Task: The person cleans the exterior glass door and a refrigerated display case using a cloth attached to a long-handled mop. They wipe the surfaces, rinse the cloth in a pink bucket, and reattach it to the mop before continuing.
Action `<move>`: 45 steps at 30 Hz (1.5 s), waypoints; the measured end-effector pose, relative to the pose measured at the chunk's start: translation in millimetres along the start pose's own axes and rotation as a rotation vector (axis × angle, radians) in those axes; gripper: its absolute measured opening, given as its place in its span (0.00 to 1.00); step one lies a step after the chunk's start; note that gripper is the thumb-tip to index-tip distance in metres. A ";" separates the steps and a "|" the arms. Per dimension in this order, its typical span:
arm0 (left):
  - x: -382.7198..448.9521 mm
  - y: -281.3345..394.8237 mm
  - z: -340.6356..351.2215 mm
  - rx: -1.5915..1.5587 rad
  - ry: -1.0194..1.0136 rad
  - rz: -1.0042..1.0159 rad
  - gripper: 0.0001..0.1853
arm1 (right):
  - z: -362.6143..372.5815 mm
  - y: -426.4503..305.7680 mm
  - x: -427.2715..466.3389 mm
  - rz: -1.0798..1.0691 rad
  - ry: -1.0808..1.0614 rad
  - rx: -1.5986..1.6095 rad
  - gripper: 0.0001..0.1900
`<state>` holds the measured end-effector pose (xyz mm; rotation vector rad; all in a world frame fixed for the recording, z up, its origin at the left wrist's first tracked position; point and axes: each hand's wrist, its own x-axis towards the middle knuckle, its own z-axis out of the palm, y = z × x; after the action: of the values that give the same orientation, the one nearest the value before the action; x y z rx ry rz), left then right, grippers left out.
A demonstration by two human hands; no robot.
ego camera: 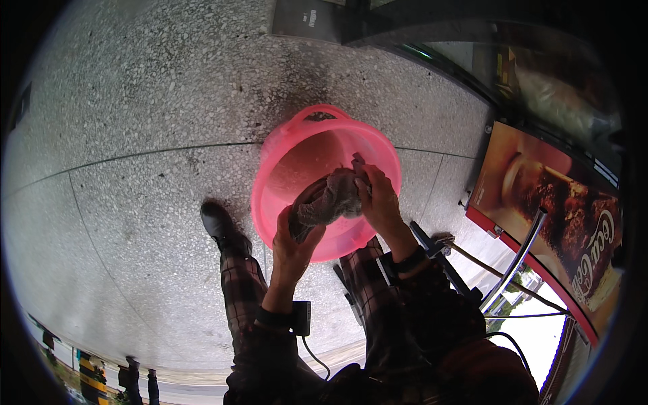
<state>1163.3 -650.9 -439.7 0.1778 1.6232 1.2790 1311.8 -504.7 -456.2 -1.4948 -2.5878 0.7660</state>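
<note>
A wet-looking grey cloth (pixel 330 198) is bunched and slightly twisted between my two hands, over the mouth of a pink plastic bucket (pixel 259 202). My left hand (pixel 295 242) grips the cloth's near left end, thumb on one side and fingers on the other. At the right end, my right hand (pixel 378 198) pinches the cloth, and a small twisted tip sticks up past the fingers. The bucket stands on the floor before me, its loop handle (pixel 324 108) at the far side. Cloth and hands hide part of its inside.
Speckled terrazzo floor (pixel 152 202) surrounds the bucket. My dark shoe (pixel 216 223) is left of it. To the right stand a Coca-Cola panel (pixel 552 202), a metal pole (pixel 515 258) and a rope (pixel 476 259). Someone's legs (pixel 133 379) show at lower left.
</note>
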 end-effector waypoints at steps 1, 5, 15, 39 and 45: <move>-1.3 -4.0 -1.0 0.158 -0.031 0.134 0.22 | -1.7 -1.0 0.3 -0.068 0.035 -0.057 0.13; -9.6 -12.2 -12.4 0.293 -0.165 -0.199 0.31 | -10.0 -13.8 -1.9 -0.212 0.019 -0.169 0.13; -8.8 8.8 -5.3 0.681 -0.188 0.343 0.48 | -134.5 -102.8 -33.5 0.480 -0.838 0.767 0.15; -20.2 -21.7 -11.0 0.690 -0.168 0.502 0.36 | -55.0 -32.8 -42.1 -0.145 -0.335 0.002 0.45; -38.5 28.8 -9.9 0.386 -0.253 0.351 0.30 | -3.9 -75.6 -41.1 -0.129 -0.603 0.219 0.46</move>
<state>1161.2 -669.6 -394.3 0.8602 1.6460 1.1283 1274.3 -567.9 -411.4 -1.1483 -2.8154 1.6312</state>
